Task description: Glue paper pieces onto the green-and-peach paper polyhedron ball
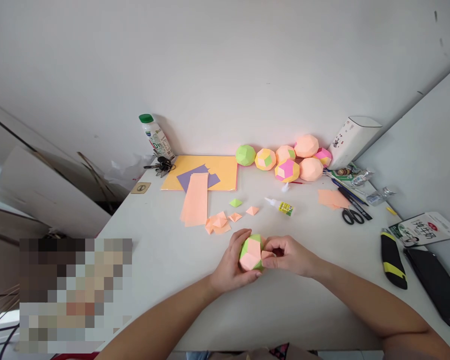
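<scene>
A peach and green paper polyhedron [252, 253] sits between both hands just above the white table [165, 260]. My left hand [230, 267] wraps round its left side with fingers curled. My right hand [288, 256] is closed at its right side, pinching a small peach paper flap against it. Loose folded peach pieces [218, 222] and one green piece [235, 202] lie just beyond the hands.
Finished paper balls [287, 157] line the back wall beside a white box [354, 140]. A glue bottle [280, 205], scissors [354, 210], a yellow-black cutter [393, 259], coloured paper sheets [202, 175], keys [161, 165] and a drink bottle [155, 136] lie around.
</scene>
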A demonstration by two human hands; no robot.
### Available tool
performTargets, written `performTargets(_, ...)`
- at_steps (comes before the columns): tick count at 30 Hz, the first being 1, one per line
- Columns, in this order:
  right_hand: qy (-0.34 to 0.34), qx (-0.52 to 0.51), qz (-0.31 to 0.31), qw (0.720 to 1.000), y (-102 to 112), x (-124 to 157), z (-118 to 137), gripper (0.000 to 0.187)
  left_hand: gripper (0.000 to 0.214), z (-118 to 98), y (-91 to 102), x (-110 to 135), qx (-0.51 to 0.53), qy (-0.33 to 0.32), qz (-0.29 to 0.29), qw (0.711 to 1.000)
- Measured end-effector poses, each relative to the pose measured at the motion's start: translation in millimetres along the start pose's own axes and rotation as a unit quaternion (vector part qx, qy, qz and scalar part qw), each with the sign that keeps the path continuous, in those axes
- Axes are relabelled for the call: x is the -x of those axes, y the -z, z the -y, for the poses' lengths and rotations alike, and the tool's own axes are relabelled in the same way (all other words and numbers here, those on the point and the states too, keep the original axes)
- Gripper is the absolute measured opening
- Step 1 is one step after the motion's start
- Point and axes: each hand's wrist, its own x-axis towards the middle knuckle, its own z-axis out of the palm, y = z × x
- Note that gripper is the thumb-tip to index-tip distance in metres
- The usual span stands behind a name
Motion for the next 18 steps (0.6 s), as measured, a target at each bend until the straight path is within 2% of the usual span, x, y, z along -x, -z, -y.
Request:
performTargets(8, 0.033, 0.081, -0.066, 0.994, -5.7, 4.3, 10.2, 0.028, 0.090, 1.4, -1.3, 1.3, 0.024, 0.039, -0.012, 0.999)
performTargets(12, 0.009, 0.060, -0.100, 0.993, -5.1, 3.1, 8.5, 0.026, 0.098, 0.9, -2.2, 0.8, 0.038, 0.053, -0.016, 0.998)
performTargets(18, 0.000, 0.040, -0.103, 0.994, -4.1, -0.3, 3.6, 0.029, 0.092, -3.0, -1.4, -0.9, 0.053, 0.072, 0.004, 0.996)
